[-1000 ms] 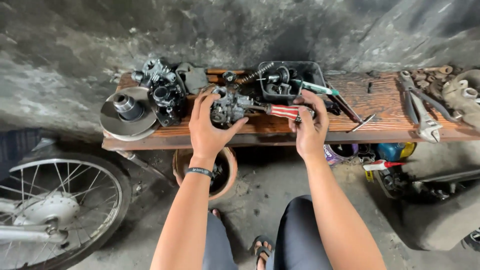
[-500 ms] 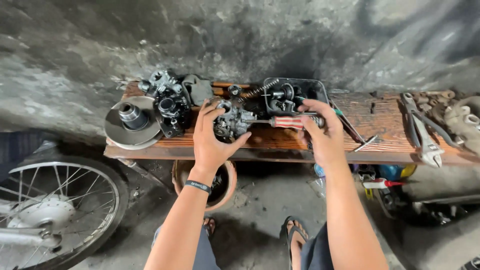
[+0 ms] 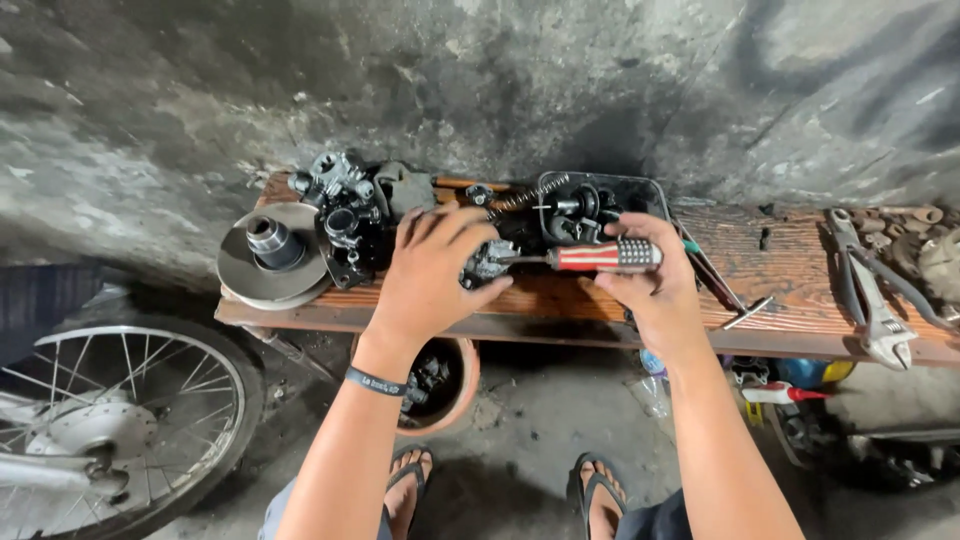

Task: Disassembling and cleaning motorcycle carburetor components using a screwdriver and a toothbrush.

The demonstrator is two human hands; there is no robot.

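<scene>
Outdoors-rough: worn wooden bench [image 3: 800, 290] against stained concrete wall [image 3: 480, 80].

Both bare forearms stretch forward, side by side. The left hand [image 3: 430, 275] lies palm down, its fingers curled over and clamped shut, a dark band at its wrist. The right hand [image 3: 645, 285], just beside it, has its 4 fingers wrapped closed.

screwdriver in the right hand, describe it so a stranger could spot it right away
Start at the wooden bench against the grey wall. Near its middle, the right hand holds a screwdriver lying level, its tip at the small metal part under the left hand. Only it has a red-and-white striped handle.
</scene>
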